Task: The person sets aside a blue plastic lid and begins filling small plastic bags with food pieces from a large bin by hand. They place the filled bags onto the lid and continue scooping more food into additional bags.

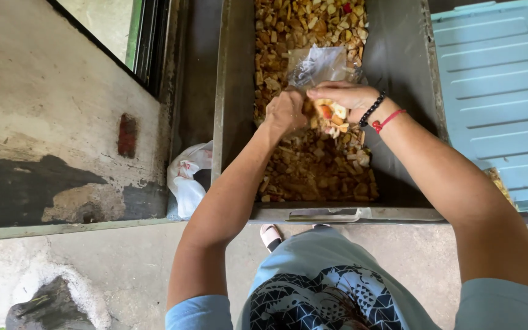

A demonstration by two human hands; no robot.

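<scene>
Both my hands are held together over a grey metal trough [233, 122] filled with chopped brown and tan food scraps [313, 165]. My left hand [285, 111] is closed around a clump of the pieces. My right hand [344, 96], with a black bead bracelet and a red string on the wrist, cups more pieces, some pale with red skin [331, 116]. A clear plastic bag [320, 65] lies on the scraps just beyond my fingers.
A pale blue plastic lid or crate [496, 91] lies to the right of the trough. A white plastic bag [187, 177] sits in the gap at the trough's left. A stained concrete wall [50, 122] stands on the left, concrete floor below, my foot [270, 235] near the trough's front edge.
</scene>
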